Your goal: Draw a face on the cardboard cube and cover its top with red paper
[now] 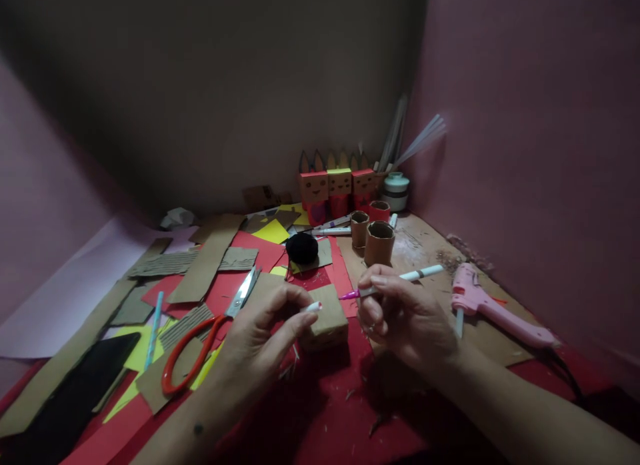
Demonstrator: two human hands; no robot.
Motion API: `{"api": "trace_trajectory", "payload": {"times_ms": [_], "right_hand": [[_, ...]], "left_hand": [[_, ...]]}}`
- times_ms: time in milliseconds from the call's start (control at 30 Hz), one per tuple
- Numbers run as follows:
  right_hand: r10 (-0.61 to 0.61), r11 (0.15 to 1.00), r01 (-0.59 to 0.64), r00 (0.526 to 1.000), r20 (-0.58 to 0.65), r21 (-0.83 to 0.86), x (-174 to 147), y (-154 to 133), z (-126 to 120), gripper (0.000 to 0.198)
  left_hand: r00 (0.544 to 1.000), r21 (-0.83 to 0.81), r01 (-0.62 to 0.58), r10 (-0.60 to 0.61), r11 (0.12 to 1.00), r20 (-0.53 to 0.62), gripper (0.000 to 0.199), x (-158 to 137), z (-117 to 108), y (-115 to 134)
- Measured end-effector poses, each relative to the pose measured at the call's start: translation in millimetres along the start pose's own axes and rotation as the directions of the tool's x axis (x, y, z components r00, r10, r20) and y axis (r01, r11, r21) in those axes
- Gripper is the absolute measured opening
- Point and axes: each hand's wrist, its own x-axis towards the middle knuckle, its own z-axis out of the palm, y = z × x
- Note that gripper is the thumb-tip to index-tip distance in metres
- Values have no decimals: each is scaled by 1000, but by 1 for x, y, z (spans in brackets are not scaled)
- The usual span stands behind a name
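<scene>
Pinched in my right hand [400, 311] is a white marker [423, 273] with a bare pink tip pointing left. My left hand [275, 331] has its thumb and fingers closed on a small white marker cap [314, 307]. Between the two hands, on the red surface, sits a small cardboard box [327, 318], its far left part hidden by my left fingers. The pink tip is just above and beside the box's right edge; whether it touches I cannot tell.
Left lie red-handled scissors [193, 355], cardboard strips [207, 258] and coloured paper. Beyond are a black yarn ball [302, 249], cardboard tubes [379, 243] and several box-headed figures with pointed ears [314, 187]. A pink glue gun [493, 308] rests at right, near the wall.
</scene>
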Motion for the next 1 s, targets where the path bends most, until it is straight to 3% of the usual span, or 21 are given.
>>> {"api": "trace_trajectory", "payload": {"times_ms": [233,433,700,867,1000], "right_hand": [[33,999,-33,999,19,12,1,5,1,14],[56,998,-56,998,5,-14,0,7,1,14],[82,996,-81,995,51,-37,-3,14,2,13],[69,998,-69,992,105,-6,-5,19,5,20],[59,996,-68,984,171,52,-7,24,7,18]], "left_hand": [[999,19,-45,45,999,7,19,-4,7,1],[990,127,-135,140,983,-24,16,-4,9,-1],[991,107,-133,131,985,29,20,-11,18,3],[964,151,-257,264,954,-28,15,-18,18,5],[892,211,-425,447,880,-69,18,-20,18,3]]}}
